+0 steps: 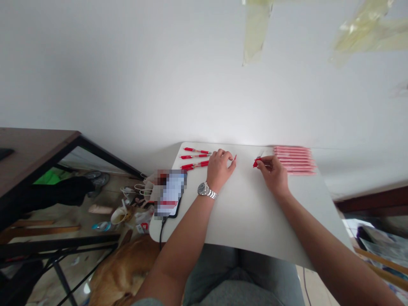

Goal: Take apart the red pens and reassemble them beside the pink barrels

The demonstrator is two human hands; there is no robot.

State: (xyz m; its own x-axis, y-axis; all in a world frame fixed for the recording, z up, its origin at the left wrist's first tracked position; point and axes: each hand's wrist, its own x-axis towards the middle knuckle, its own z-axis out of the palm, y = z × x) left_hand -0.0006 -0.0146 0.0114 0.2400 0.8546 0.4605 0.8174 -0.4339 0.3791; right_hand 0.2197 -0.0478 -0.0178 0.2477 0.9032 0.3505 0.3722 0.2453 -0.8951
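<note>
My left hand (219, 168), with a metal-banded watch (207, 191) on its wrist, is held over the white table with thumb and fingers drawn together. At its thumb tip shows a small red pointed piece (235, 157), too small to name surely. Closed around a red pen part (256, 163), my right hand (274, 172) is to the right, apart from the left one; a thin clear or metallic bit rises beside the part. Several red pens (193, 157) lie to the left of my left hand, partly hidden by it. Past my right hand is a row of pink-red sticks, apparently pens in wrappers (295, 160).
A phone (170, 195), blurred out in part, lies at the left edge of the white table (242, 212) with a cable attached. The wall is directly behind. A brown dog (127, 267) lies on the floor at left, near cluttered items and a dark desk (38, 140).
</note>
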